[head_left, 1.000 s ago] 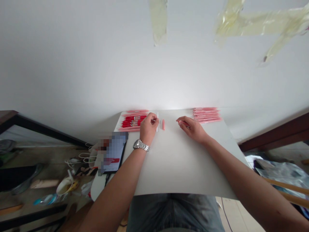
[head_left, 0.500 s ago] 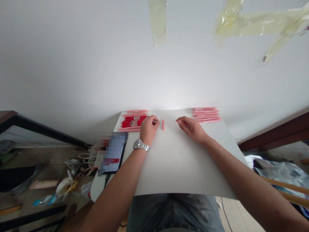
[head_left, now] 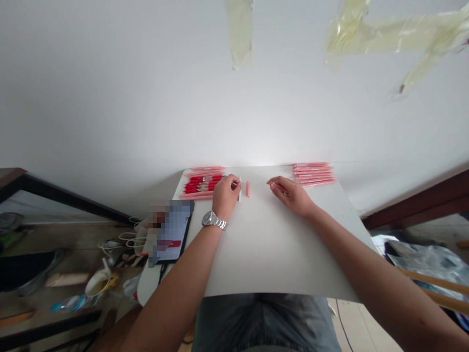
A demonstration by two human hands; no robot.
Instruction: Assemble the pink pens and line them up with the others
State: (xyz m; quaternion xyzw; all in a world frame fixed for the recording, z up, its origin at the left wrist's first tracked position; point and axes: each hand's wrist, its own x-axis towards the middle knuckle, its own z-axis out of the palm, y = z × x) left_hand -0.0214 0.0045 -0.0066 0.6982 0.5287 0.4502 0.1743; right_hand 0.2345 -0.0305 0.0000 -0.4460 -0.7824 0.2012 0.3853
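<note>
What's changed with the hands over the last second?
The left hand and the thin white stick in it shifted slightly down in the view; nothing was visibly picked up or let go. The right hand, short pink piece and red pens stayed put.

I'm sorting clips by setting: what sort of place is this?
Probably a room in a home, though that's uncertain: a small white table stands against a wall with tape on it, and a white cup sits near floor level, left.

Silver watch [head_left: 214, 220] and dark jeans [head_left: 230, 322]
A linked metal band [head_left: 221, 223] circles the left wrist; the jeans are grey-blue denim, seamed down the middle.
</note>
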